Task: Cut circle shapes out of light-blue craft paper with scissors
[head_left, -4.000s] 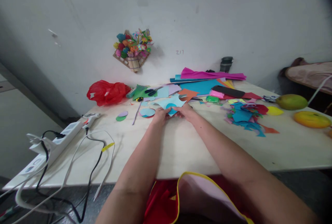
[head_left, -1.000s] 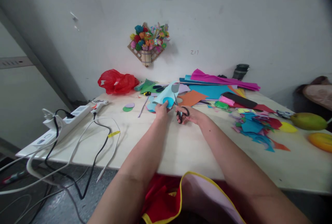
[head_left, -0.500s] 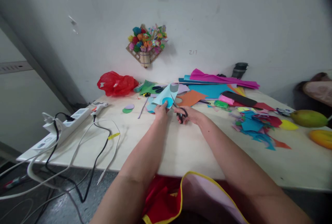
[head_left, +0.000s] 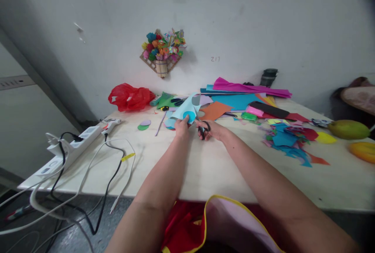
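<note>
1. Mid-frame, the left hand [head_left: 182,127] pinches the sheet [head_left: 185,107] and blue disc [head_left: 191,116].
2. Beside it, the right hand [head_left: 216,130] grips scissors [head_left: 208,125].
3. Left of centre, discs [head_left: 145,122] lie cut; the sheet (notched up top) extends past the blue disc.

Two hands [head_left: 182,125] [head_left: 209,129], two fruits [head_left: 348,129] [head_left: 363,151]

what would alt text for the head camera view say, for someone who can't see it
A left hand holds light blue paper with a blue circle on it while a right hand holds scissors against its edge. Coloured paper scraps lie to the right on a pale table.
</note>
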Action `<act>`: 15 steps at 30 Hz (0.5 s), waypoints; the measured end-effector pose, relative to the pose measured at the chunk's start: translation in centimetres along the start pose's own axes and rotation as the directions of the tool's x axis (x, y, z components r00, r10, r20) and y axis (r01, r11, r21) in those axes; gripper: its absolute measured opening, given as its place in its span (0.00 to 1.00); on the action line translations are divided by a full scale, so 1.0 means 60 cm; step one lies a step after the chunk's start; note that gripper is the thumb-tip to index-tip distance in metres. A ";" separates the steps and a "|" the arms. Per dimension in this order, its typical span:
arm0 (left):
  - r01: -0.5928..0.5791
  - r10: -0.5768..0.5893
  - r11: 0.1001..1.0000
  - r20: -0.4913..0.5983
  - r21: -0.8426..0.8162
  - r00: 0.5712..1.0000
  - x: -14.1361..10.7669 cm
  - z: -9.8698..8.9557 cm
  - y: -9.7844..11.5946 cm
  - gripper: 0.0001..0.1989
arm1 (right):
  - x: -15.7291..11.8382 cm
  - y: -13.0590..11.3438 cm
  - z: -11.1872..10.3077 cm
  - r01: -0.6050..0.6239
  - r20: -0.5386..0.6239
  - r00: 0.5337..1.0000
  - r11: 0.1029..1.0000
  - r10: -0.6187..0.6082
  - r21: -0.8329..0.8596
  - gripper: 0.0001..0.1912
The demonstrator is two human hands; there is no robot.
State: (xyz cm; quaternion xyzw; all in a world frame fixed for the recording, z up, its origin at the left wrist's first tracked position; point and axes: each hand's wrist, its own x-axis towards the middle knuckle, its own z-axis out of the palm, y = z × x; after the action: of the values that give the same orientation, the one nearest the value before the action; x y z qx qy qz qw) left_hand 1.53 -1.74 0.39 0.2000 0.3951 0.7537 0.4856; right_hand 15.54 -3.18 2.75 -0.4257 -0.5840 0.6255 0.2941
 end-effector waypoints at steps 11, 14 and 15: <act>-0.037 0.036 0.997 0.016 0.071 0.999 -0.003 0.006 -0.010 0.17 | 0.000 0.021 0.010 0.099 -0.114 0.990 0.990 -0.087 0.105 0.21; -0.046 0.044 0.996 0.042 0.071 0.998 -0.002 0.007 -0.014 0.17 | -0.002 0.023 0.010 0.116 -0.142 0.985 0.988 -0.101 0.103 0.21; -0.049 0.045 0.997 0.056 0.064 0.997 -0.002 0.008 -0.015 0.17 | -0.003 0.022 0.010 0.112 -0.146 0.984 0.989 -0.098 0.095 0.22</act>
State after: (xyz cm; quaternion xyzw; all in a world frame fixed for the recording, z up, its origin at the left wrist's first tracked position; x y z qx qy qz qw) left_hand 2.41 -1.44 -0.04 0.2454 0.4013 0.7459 0.4716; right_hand 15.25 -3.82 1.44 -0.4217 -0.5502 0.6067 0.3889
